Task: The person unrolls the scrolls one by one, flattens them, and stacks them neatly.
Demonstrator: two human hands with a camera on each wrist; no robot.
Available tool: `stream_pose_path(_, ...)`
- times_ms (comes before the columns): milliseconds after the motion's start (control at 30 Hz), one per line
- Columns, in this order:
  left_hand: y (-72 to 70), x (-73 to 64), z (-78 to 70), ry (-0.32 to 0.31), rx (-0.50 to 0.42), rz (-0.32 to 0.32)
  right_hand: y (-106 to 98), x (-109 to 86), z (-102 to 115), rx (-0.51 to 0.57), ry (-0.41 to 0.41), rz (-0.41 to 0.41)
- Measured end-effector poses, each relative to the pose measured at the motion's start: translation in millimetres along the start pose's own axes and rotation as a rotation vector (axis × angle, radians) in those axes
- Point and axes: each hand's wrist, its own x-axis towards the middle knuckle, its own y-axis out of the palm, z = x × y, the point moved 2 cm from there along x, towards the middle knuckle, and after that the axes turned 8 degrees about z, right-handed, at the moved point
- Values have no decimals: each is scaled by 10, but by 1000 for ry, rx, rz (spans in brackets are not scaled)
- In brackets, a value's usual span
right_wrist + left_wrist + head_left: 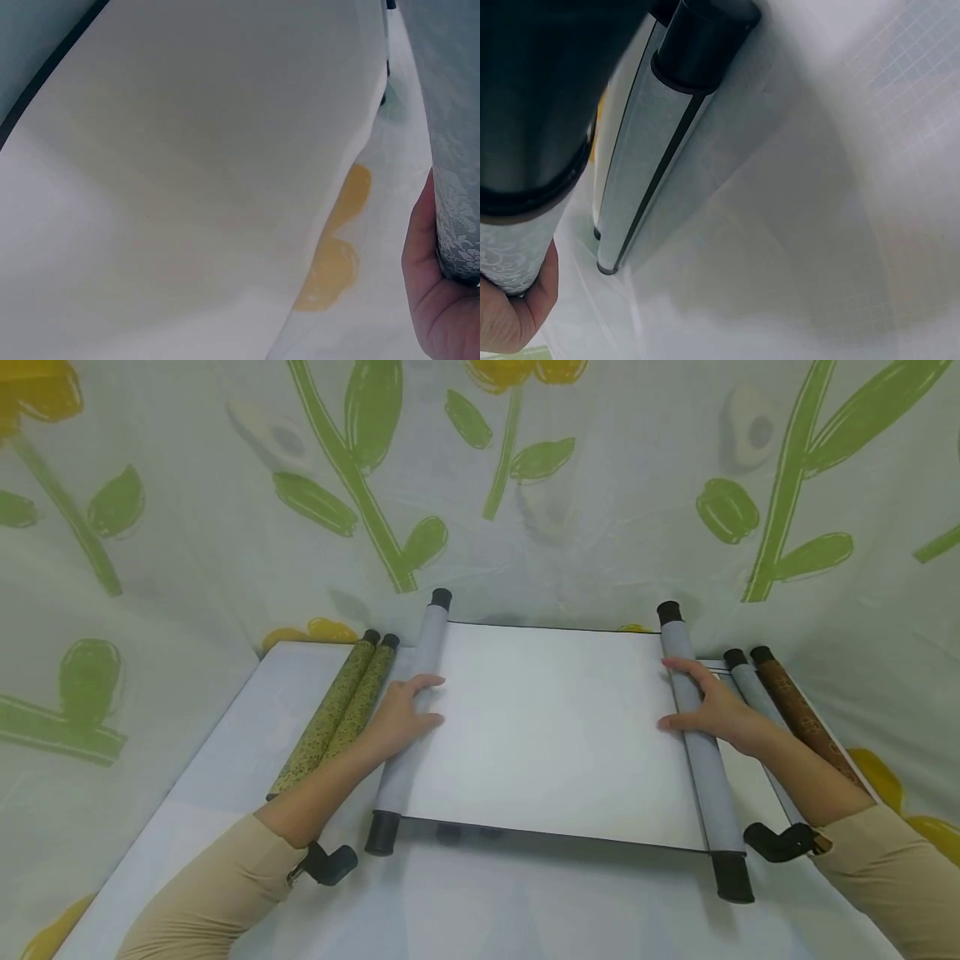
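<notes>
A hanging scroll with a blank white sheet (547, 735) is partly unrolled in the head view, tilted, its near edge off the table. Round its left grey-blue roll (392, 785) my left hand (401, 717) curls, thumb and fingertips at the sheet's edge. My right hand (712, 708) grips the right roll (716, 802) in the same way. Black knobs cap both rolls. The left wrist view shows the left hand (517, 319) under a patterned roll, largely blocked by a black knob (525, 112). In the right wrist view, fingers of the right hand (431, 292) wrap the brocade roll (461, 150).
Two green patterned scrolls (322, 735) lie left of the left hand. Another grey-blue scroll (757, 689) and a brown scroll (802, 714) lie at the right, beside the right forearm. A white table (487, 910) stands against a flower-printed cloth (600, 543).
</notes>
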Motion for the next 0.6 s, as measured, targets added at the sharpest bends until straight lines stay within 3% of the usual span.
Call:
stream_pose_path(367, -48, -57, -20, -3, 25, -8, -55, -6, -49, 2, -6, 30)
stream_pose_path(600, -85, -77, 33, -25, -6, -12, -119, -37, -77, -36, 7, 35)
